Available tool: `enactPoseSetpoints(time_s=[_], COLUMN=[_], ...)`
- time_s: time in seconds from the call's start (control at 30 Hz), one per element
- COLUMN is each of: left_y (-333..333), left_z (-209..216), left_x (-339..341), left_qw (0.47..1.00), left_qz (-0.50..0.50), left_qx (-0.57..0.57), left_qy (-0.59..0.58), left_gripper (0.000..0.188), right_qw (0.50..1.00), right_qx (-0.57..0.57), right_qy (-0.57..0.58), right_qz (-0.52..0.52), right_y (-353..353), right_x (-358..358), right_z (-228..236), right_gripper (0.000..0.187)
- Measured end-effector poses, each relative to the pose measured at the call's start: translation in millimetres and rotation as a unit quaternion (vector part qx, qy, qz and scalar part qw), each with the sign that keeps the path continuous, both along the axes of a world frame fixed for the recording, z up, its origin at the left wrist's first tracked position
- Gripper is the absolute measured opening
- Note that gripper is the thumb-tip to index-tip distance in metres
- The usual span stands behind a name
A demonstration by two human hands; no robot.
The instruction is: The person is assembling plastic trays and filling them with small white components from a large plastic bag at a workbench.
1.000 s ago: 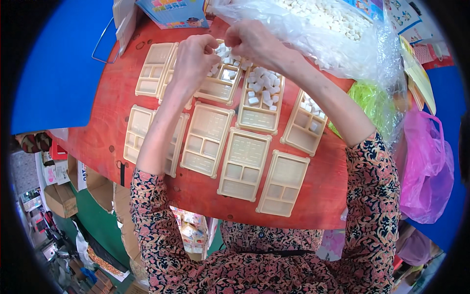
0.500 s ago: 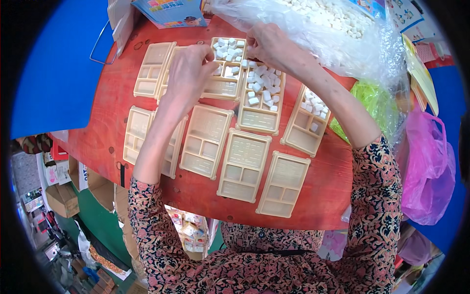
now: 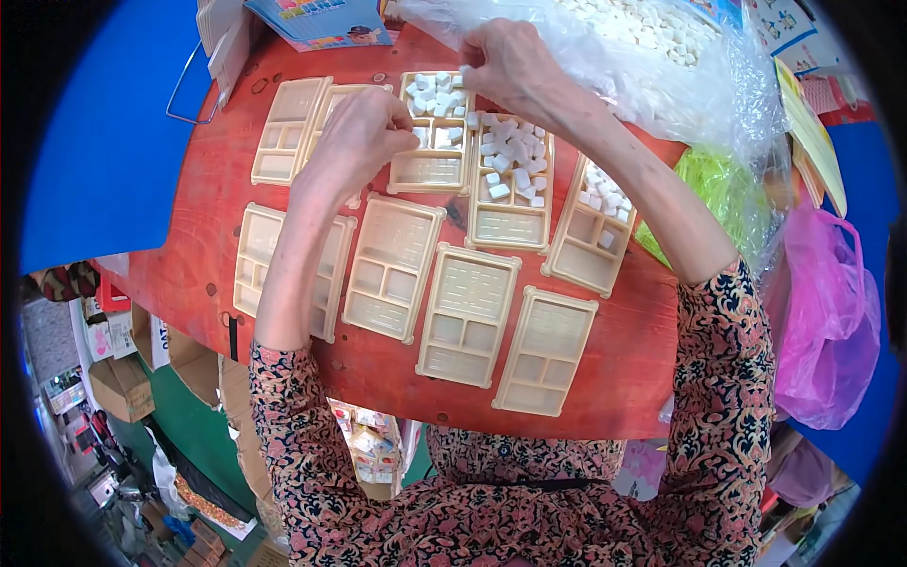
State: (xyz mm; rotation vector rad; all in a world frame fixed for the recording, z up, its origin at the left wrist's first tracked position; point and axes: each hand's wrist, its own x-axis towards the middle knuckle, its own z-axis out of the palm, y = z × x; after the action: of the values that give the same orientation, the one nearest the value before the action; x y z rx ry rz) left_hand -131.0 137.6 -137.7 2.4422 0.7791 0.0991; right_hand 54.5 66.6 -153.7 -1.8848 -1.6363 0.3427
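Rising from the heaped tray [image 3: 508, 225], the right hand [image 3: 510, 64] is now farther up, near the far end of the neighbouring tray [image 3: 425, 172]; the left hand [image 3: 357, 142] remains close to that tray's left side. Each grip is bent with fingertips near together, but whether either has hold of anything I cannot tell. The heaped tray has shifted rightward on the red tabletop [image 3: 633, 373]. Cream and compartmented, it carries white cubes [image 3: 515, 144] piled over its dividers.
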Motion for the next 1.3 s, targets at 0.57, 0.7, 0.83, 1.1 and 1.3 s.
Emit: enactPoseSetpoints(time_s=[0.57,0.7,0.83,1.1,1.3], left_y=[10,4,8,2,4], left_z=[-2,-1,-3,3,-4], left_x=[18,25,23,18,11], left_qw=[0.984,0.973,0.962,0.922,0.950], left_qz=[0.033,0.063,0.050,0.069,0.088], left_qx=[-0.051,-0.115,-0.155,-0.256,-0.173], left_qy=[-0.169,-0.192,-0.218,-0.281,-0.246], left_gripper=[0.008,0.013,0.026,0.033,0.025], right_qw=[0.975,0.976,0.973,0.961,0.961], right_qx=[-0.144,-0.047,-0.046,-0.078,-0.064], right_qy=[-0.113,-0.133,-0.172,-0.209,-0.213], right_qz=[0.126,0.167,0.144,0.166,0.165], right_y=[-92,-111,-112,-116,-117], right_x=[-17,-24,-31,-39,-38], right_z=[47,29,17,12,5], right_gripper=[0.011,0.010,0.010,0.017,0.014])
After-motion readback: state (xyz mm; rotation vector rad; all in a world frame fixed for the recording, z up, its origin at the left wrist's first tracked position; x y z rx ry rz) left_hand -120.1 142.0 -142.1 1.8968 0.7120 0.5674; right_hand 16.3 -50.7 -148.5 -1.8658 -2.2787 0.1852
